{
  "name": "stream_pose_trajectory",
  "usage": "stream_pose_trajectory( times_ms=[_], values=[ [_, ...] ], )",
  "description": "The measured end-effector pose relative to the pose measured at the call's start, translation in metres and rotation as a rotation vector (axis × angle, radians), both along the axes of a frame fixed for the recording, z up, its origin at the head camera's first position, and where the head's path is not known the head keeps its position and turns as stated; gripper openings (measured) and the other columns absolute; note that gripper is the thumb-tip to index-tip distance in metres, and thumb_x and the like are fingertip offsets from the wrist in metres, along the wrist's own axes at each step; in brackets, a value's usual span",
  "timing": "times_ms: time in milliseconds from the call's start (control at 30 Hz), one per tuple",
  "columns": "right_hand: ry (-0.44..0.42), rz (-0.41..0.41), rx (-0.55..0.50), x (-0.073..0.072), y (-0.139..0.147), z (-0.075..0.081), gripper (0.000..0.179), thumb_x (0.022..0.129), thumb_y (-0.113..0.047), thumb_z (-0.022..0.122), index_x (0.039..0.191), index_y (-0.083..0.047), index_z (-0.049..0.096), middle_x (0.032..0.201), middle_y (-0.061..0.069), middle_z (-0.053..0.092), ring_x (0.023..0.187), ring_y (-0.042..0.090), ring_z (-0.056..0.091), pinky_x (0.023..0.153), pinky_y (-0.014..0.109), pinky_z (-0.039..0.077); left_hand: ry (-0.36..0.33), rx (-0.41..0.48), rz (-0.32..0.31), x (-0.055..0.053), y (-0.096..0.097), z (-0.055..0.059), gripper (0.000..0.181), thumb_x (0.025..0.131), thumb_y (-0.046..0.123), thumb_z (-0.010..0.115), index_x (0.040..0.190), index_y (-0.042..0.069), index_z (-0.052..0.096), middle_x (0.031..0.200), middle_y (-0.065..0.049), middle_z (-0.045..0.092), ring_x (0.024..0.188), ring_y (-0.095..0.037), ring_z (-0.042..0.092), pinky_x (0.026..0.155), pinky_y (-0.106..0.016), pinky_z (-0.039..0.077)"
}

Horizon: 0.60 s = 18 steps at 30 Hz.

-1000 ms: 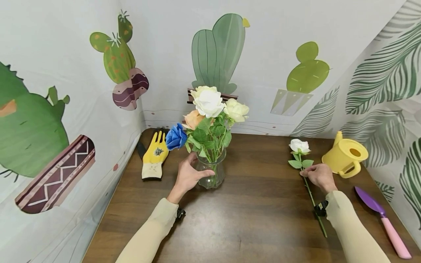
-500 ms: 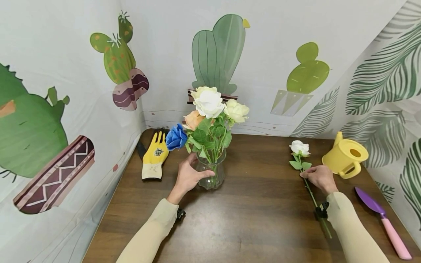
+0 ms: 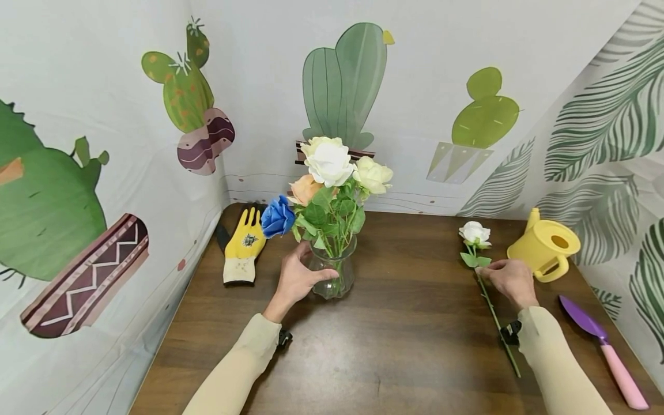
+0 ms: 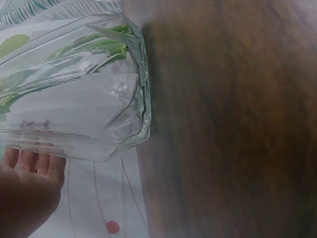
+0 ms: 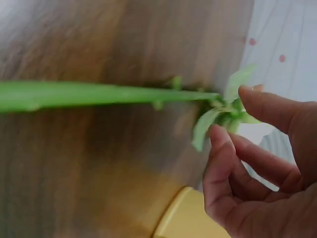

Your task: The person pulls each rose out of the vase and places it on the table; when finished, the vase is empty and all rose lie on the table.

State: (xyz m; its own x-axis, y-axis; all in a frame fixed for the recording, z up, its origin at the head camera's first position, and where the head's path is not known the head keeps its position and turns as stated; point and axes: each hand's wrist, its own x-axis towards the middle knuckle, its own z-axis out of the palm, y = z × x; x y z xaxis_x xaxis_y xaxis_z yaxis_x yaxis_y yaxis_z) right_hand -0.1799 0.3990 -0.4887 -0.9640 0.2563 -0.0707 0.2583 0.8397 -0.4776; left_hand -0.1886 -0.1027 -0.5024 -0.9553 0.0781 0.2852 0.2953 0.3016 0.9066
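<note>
Evidently, left grip [image 3: 297, 279] cups vase [image 3: 341, 283], right grip [image 3: 510, 281] pinches white rose [image 3: 474, 233]; glove print [image 3: 251, 240] unreadable.

A glove [image 3: 242, 245], watering can [image 3: 539, 248] and trowel [image 3: 611, 356] rest on the table [image 3: 404, 328]

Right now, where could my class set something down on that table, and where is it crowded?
Largest bare patch: the table between vase and loose rose, and on between the sleeves. A smaller one lies between glove and left sleeve. Crowded: the right side, where right hand, loose rose, watering can and trowel cluster, and around the left hand and vase.
</note>
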Motion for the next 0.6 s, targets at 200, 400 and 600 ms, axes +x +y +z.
stream_pose_trajectory(
  times_ms=[200, 400, 600],
  values=[
    [0.141, -0.036, -0.018, 0.007, -0.019, 0.013, 0.041, 0.096, -0.028, 0.083, 0.112, 0.009, 0.078, 0.103, 0.028, 0.081, 0.087, 0.036, 0.07, 0.069, 0.032, 0.045, 0.002, 0.0, 0.0, 0.0, 0.0, 0.001, 0.072, 0.07, 0.016, 0.105, 0.134, 0.009, 0.072, 0.13, -0.016, 0.079, 0.127, -0.037, 0.072, 0.111, -0.056, 0.059],
    [0.28, -0.048, -0.067, 0.014, -0.049, 0.034, 0.036, 0.097, -0.027, 0.084, 0.114, 0.005, 0.081, 0.099, 0.023, 0.084, 0.068, -0.012, 0.055, 0.063, 0.015, 0.043, -0.008, 0.006, 0.0, 0.001, 0.0, 0.001, 0.074, 0.07, 0.015, 0.105, 0.135, 0.008, 0.072, 0.13, -0.016, 0.079, 0.127, -0.038, 0.072, 0.112, -0.057, 0.058],
    [0.435, -0.101, -0.173, 0.019, -0.089, 0.055, 0.027, 0.093, -0.023, 0.087, 0.105, 0.001, 0.084, 0.078, 0.002, 0.079, 0.062, -0.017, 0.051, 0.057, 0.01, 0.042, -0.024, 0.005, 0.008, 0.002, 0.0, 0.002, 0.071, 0.07, 0.016, 0.105, 0.133, 0.009, 0.072, 0.129, -0.016, 0.079, 0.127, -0.037, 0.072, 0.113, -0.058, 0.058]
  ],
)
